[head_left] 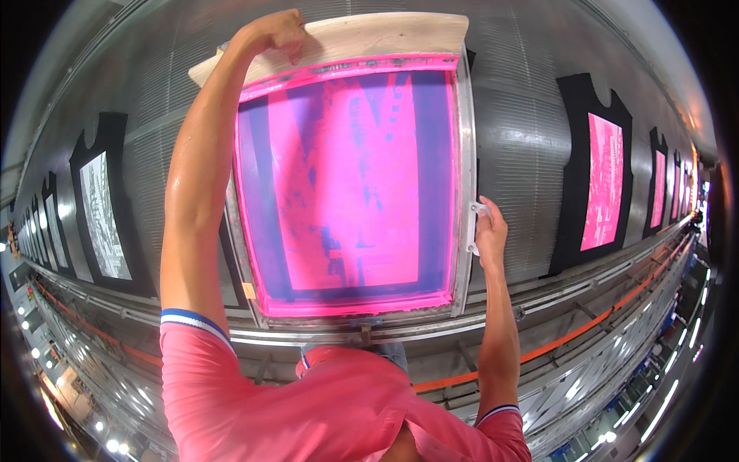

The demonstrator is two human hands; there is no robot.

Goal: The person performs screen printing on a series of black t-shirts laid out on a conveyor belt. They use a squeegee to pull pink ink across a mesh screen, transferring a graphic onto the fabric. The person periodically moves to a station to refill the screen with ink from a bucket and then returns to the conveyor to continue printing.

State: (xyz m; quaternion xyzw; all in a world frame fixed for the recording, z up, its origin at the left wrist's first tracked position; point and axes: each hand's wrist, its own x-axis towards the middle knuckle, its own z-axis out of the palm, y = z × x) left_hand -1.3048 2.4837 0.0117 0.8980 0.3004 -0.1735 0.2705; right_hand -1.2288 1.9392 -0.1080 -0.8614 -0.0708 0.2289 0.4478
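The screen frame (464,165) lies over the metal table (517,146), directly in front of the operator's body. Its mesh (350,192) is dark blue around the margin and coated with bright pink ink across the middle; pink also lines the inner edges of the frame.

Left hand (279,35): the arm reaches across the left side of the frame to its far end. The fingers are clenched on the upper edge of a pale wooden board (392,38), toward its left part, with one digit pointing down along the near face. The grip on the far face is hidden from where I stand. The board spans the width of the frame at the far end, just beyond a band of pink ink.

Right hand (493,227): the fingers close around a white handle (474,229) on the right side of the frame.

To the left, a black garment (137,162) lies flat on the table, bearing a grey-and-white printed panel (105,215). To the right, a second black garment (568,162) carries a pink panel (603,182). Further garments continue in a row on either side.

An orange strip (543,350) runs below the near table edge.
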